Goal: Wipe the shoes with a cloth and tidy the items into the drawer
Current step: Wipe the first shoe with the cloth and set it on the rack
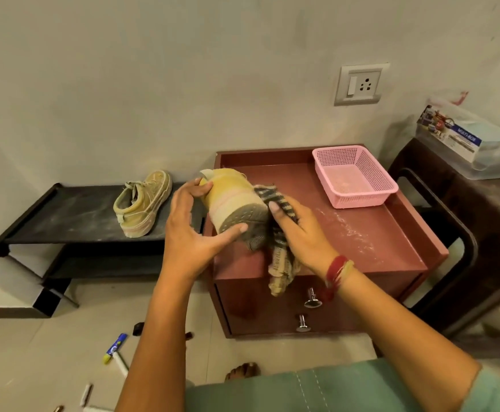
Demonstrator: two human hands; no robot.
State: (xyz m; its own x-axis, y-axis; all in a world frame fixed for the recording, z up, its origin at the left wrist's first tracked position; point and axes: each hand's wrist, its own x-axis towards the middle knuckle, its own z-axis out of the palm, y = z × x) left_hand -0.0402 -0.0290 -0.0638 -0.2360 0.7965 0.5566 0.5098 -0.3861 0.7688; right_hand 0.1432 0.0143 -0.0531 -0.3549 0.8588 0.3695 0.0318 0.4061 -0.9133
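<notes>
Yellow canvas sneaker (pixel 237 197), dimpled grey rubber sole up, grasped by left hand (pixel 195 230); right hand (pixel 299 233) grips striped woven cloth (pixel 278 233) against it.

**Room to the right**

From the held shoe (pixel 234 197), the cabinet surface (pixel 376 233) is open toward 3 and 4 o'clock. A pink basket (pixel 362 199) blocks 1 o'clock by the back rim. The left hand (pixel 189 230), right hand (pixel 302 236) and cloth (pixel 281 263) crowd the front-left corner. A black rack (pixel 64 215) stands at 9 o'clock.
</notes>
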